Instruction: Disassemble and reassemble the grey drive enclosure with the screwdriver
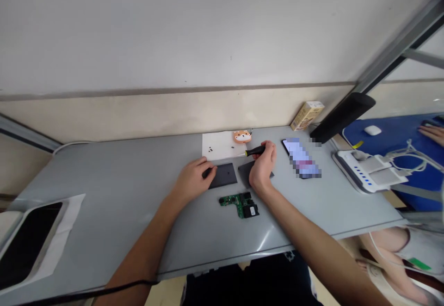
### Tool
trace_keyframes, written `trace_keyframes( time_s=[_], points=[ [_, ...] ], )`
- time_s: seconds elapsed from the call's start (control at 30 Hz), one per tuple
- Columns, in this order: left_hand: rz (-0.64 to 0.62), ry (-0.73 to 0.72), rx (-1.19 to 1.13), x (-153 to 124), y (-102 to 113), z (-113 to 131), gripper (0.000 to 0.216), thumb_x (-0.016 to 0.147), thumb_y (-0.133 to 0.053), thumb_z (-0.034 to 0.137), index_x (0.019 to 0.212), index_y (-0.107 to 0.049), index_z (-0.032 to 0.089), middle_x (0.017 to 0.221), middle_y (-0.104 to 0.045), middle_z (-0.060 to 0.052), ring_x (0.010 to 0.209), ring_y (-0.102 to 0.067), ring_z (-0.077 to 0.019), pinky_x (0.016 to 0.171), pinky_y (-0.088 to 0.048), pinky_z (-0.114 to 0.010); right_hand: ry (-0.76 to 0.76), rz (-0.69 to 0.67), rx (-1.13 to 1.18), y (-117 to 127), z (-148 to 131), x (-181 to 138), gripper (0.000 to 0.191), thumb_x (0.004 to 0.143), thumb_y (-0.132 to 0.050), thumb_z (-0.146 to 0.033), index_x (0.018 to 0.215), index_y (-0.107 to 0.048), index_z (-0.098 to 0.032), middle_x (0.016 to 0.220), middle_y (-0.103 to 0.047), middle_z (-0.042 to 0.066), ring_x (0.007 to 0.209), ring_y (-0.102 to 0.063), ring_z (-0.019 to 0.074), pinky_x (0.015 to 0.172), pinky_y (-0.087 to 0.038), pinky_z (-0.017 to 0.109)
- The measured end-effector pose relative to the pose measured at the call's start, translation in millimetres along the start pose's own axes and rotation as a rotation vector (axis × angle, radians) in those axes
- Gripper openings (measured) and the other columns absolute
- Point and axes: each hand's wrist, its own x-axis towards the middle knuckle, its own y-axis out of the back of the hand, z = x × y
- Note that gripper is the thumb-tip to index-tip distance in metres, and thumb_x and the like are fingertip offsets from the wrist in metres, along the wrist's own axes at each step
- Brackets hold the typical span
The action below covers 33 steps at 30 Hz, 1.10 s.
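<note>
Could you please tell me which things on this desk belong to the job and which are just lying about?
The job: right hand gripping a black screwdriver; left hand on a dark panel; a second dark panel; a green circuit board; small black screws on white paper.

Lying about: a smartphone; a cardboard box; an orange animal-face ornament.

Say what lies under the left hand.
The left hand rests on the edge of a dark flat panel; the part beneath the hand cannot be seen.
</note>
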Motion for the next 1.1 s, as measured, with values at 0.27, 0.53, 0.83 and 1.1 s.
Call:
trace_keyframes(
  time_s=[0.27, 0.53, 0.83, 1.1],
  points=[
    [0.018, 0.094, -0.095, 1, 2, -8, 0.028, 0.103, -0.048, 0.038, 0.095, -0.069, 0.023, 0.092, -0.066, -0.003, 0.080, -0.062, -0.0169, 0.071, -0.049, -0.030, -0.081, 0.032, 0.155, 3, -13, 35, 0.021, 0.088, -0.048, -0.044, 0.083, -0.049, -0.023, 0.070, -0.040, -0.005, 0.055, -0.040, 0.0100, 0.052, -0.040, 0.023],
    [-0.015, 0.064, -0.051, 2, 7, -17, 0.034, 0.107, -0.037, 0.036, 0.110, -0.068, 0.021, 0.117, -0.069, -0.007, 0.110, -0.060, -0.0238, 0.102, -0.045, -0.041, -0.039, 0.023, -0.014, 27, -12, 63, 0.015, 0.085, -0.053, -0.034, 0.076, -0.053, -0.022, 0.069, -0.042, -0.006, 0.056, -0.037, 0.0096, 0.051, -0.032, 0.023],
    [0.000, 0.066, -0.101, -1, 7, -15, 0.032, 0.106, -0.040, 0.037, 0.114, -0.067, 0.021, 0.122, -0.064, -0.008, 0.115, -0.060, -0.0227, 0.102, -0.047, -0.039, 0.073, 0.135, -0.003, 26, -2, 57, 0.017, 0.091, -0.046, -0.037, 0.085, -0.053, -0.023, 0.077, -0.044, -0.004, 0.067, -0.040, 0.0133, 0.063, -0.036, 0.027],
    [-0.057, 0.062, -0.108, -1, 4, -8, 0.019, 0.099, -0.048, 0.025, 0.094, -0.065, 0.021, 0.095, -0.066, -0.004, 0.083, -0.061, -0.0173, 0.076, -0.047, -0.031, 0.189, 0.081, -0.081, 24, 3, 43, 0.026, 0.095, -0.041, -0.046, 0.088, -0.051, -0.024, 0.083, -0.048, -0.001, 0.078, -0.049, 0.0161, 0.073, -0.042, 0.030]
  ],
)
